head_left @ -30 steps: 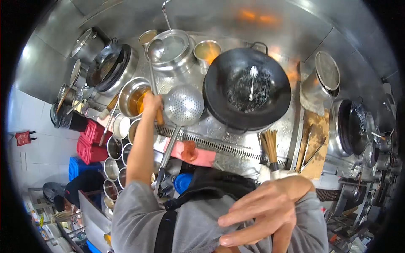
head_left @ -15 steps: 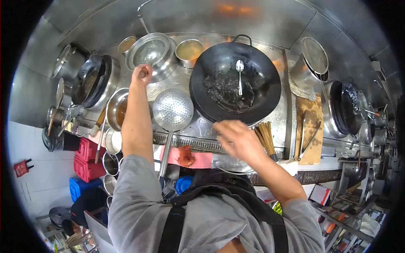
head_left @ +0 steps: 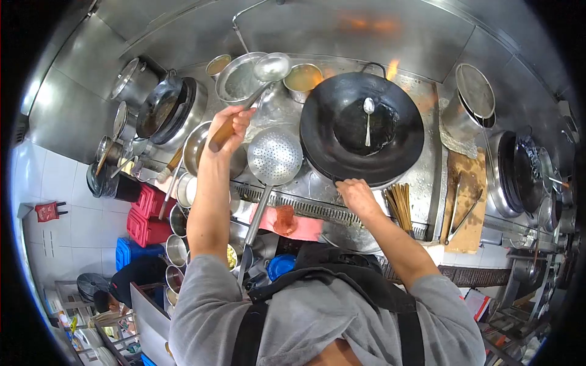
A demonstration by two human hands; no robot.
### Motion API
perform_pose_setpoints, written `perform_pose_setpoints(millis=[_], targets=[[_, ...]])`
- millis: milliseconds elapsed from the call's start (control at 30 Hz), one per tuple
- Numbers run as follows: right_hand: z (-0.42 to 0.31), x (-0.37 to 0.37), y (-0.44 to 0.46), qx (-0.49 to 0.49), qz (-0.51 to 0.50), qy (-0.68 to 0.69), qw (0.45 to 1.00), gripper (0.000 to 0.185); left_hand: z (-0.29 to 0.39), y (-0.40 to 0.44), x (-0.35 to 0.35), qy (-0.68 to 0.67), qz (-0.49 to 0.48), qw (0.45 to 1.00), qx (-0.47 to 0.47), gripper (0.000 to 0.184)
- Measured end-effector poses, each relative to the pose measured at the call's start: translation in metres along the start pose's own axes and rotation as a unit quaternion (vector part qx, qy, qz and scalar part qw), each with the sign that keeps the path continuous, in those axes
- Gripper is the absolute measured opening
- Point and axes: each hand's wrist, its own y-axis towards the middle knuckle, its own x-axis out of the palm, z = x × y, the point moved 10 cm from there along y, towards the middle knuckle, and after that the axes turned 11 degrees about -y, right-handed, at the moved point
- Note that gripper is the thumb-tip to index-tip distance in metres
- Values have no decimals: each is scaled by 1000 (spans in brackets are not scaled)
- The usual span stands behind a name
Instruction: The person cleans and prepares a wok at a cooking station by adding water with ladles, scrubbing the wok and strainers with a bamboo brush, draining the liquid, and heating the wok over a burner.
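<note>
Well — left hand (head_left: 228, 118) grips ladle (head_left: 273, 67), right hand (head_left: 358, 197) holds wok (head_left: 326, 122).

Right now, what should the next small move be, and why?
Probably swing the ladle over the wok: the left hand grips it, its bowl is outside the wok, and the right hand is at the wok's near edge.

We get bright, even light, with glare on the steel desk (head_left: 415, 178) and the ladle (head_left: 272, 67), and orange glints on the back wall (head_left: 305, 32) above the flame (head_left: 392, 69). Our wide lens bends straight lines, black fills the corners, and the pots (head_left: 551, 196) at far right look dim and soft.
</note>
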Motion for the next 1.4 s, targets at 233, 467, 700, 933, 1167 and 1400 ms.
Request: perform_pose_setpoints(millis=[233,467,700,933,1167,1400], targets=[[29,-87,-79,84,163,105,977,25,-67,-36,15,141,34,986,-80,37],[106,-84,-237,326,72,105,937,17,-42,-35,6,486,130,861,72,28],[127,-32,-350,471,27,96,876,22,126,48,-46,850,328,346,225,43],[126,13,-428,554,-33,94,827,27,158,138,-135,410,212,882,102,9],[126,6,-436,555,1,92,826,27,109,108,-78,-67,16,990,125,12],[139,-12,-412,594,-41,103,797,28,27,8,-11,32,26,999,9,32]])
